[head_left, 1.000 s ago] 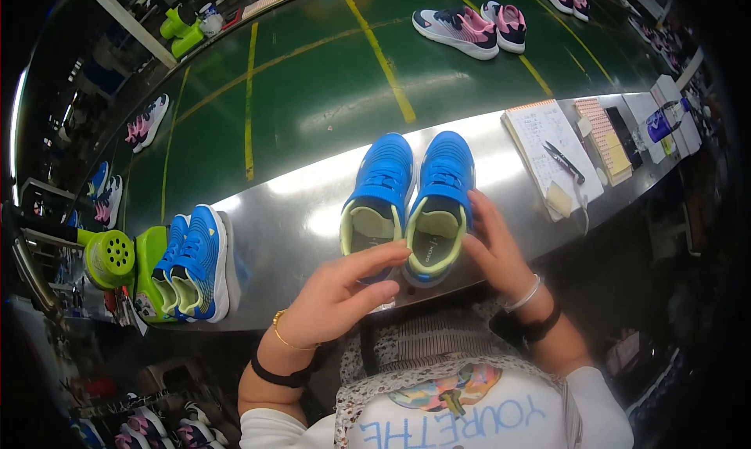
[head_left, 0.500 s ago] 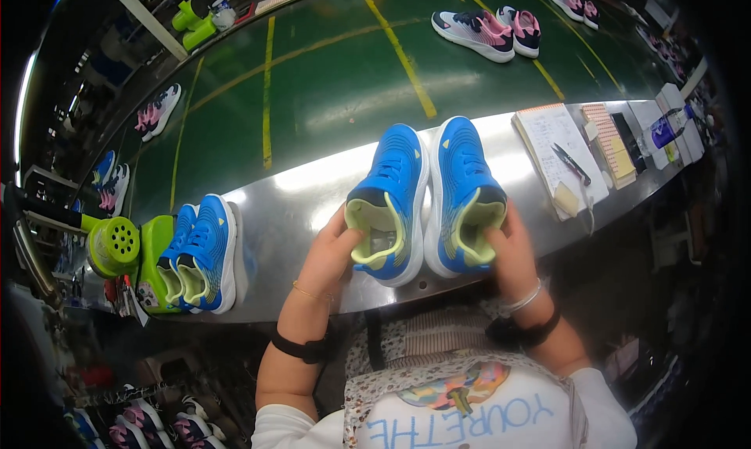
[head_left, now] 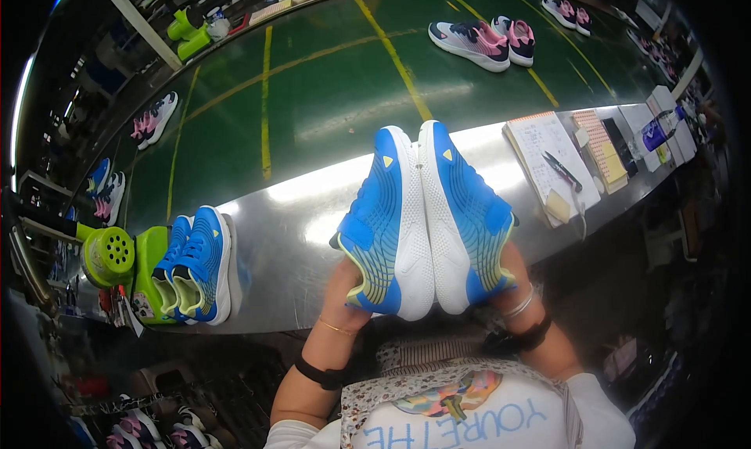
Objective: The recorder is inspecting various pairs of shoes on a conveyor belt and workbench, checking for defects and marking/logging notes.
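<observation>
Rolled outward since half a second ago: left blue shoe (head_left: 375, 238) and right blue shoe (head_left: 471, 230), soles facing. Toes point away from the person, long axes near-parallel, over steel bench (head_left: 285, 269). Left hand (head_left: 344, 294), right hand (head_left: 513, 273) each clamped on its shoe's heel end; fingertips hidden.

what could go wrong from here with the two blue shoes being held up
The left held shoe and right held shoe are tilted, soles facing each other, so either might slip if the left hand or right hand loosens. Swung right, they could perhaps knock the black tool lying on the notebook.
</observation>
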Demonstrator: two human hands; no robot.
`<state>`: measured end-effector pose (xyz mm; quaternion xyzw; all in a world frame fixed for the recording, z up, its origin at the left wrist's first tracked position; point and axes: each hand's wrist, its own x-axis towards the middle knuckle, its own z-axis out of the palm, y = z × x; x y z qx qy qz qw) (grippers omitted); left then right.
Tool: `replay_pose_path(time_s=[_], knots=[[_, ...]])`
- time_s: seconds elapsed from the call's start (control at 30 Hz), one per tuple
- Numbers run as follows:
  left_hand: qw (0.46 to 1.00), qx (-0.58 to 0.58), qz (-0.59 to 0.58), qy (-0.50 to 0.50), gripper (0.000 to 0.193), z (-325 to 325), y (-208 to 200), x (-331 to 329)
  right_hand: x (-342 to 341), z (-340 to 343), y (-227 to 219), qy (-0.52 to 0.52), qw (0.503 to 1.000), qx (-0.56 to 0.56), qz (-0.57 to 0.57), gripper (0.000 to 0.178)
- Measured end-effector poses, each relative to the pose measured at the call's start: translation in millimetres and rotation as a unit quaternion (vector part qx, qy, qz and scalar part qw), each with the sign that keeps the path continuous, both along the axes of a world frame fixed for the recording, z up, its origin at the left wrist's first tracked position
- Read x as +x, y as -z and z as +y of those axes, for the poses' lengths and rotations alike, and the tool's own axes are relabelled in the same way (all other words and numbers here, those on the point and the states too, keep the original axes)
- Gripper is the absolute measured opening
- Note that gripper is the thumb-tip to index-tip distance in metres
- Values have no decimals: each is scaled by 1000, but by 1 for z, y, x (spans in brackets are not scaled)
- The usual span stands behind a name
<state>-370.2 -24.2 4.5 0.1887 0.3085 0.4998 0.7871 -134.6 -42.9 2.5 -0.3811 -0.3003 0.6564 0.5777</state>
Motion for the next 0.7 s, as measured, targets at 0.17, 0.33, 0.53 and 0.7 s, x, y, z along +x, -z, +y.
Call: replay_pose_path(time_s=[0.17,0.33,0.53,0.7], knots=[[1000,-5,-21,-3,33,-1,5,-1,-2,0,1,-3,1000,0,19,36],[999,-21,-29,-4,35,-2,5,-1,-5,-1,2,-8,999,22,42,35],[999,-15,-27,-4,36,-5,7,-5,-7,-3,-1,-4,998,15,68,35],[1000,-8,10,6,38,-5,-1,-6,-5,-2,4,-51,997,33,40,37]])
